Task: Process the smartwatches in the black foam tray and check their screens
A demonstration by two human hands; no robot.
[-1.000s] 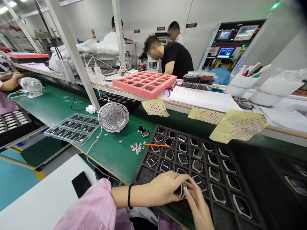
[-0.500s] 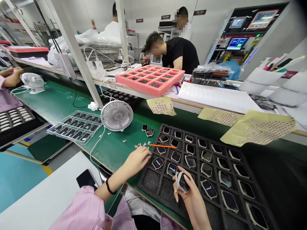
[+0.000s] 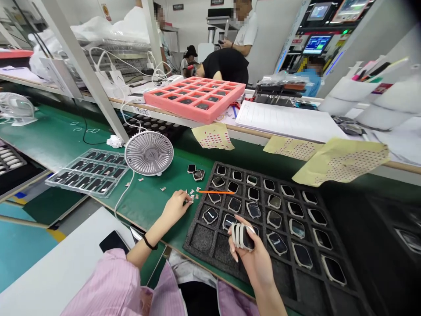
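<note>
In my right hand (image 3: 258, 259) is a small stack of smartwatch bodies (image 3: 242, 236), gripped on edge above the black foam tray (image 3: 201, 239). The outermost shows a dark screen. My left hand (image 3: 176, 207) reaches onto the green bench at the tray's left edge, its fingers bent together beside a cluster of small pale parts (image 3: 194, 193). Whatever sits between those fingertips is too small to make out. Watch bodies fill many compartments of the tray; one watch (image 3: 210, 215) near my right hand has a lit screen. An orange stick (image 3: 217, 192) lies across the tray's upper left.
A grey fan (image 3: 149, 152) stands on the bench, with a clear tray of black parts (image 3: 88, 172) to its left. Two watch pieces (image 3: 196, 172) lie beyond the small parts. On the shelf rests a pink foam tray (image 3: 197, 98). People are at work behind it.
My left hand has moved left, from the foam tray's edge to the small parts. My right hand has turned the watches so several edges show. The view has shifted slightly.
</note>
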